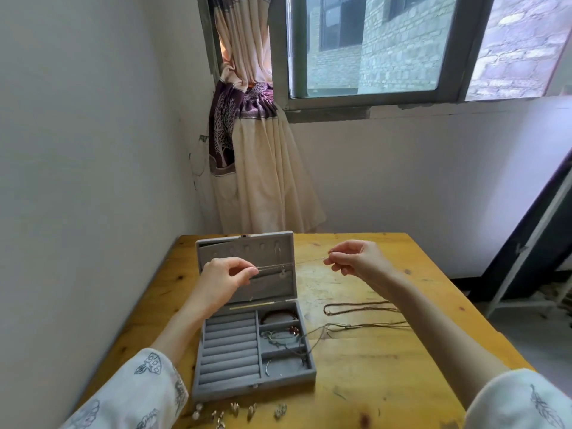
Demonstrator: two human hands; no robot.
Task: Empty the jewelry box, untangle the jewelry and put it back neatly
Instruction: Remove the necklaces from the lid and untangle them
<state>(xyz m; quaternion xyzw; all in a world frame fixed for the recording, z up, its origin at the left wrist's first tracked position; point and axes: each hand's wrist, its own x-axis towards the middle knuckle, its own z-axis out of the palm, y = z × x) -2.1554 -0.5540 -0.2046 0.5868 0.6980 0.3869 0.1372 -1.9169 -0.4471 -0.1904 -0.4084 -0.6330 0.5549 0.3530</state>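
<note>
Two bare forearms run up from the bottom corners of the frame, each ending in a bare hand: left hand [221, 281], right hand [359, 258]. No rings or watch visible. Both sleeves are pushed back near the elbows: loose, off-white fabric printed with grey line drawings, leaf and feather shapes on the right, rounder patterned motifs on the left.

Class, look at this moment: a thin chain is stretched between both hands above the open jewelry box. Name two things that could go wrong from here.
1. The thin chain is pulled taut between the left hand and the right hand; more pull might snap it.
2. A green cord trails from the jewelry box onto the table; a sleeve could drag it into the brown necklace and tangle them.
</note>
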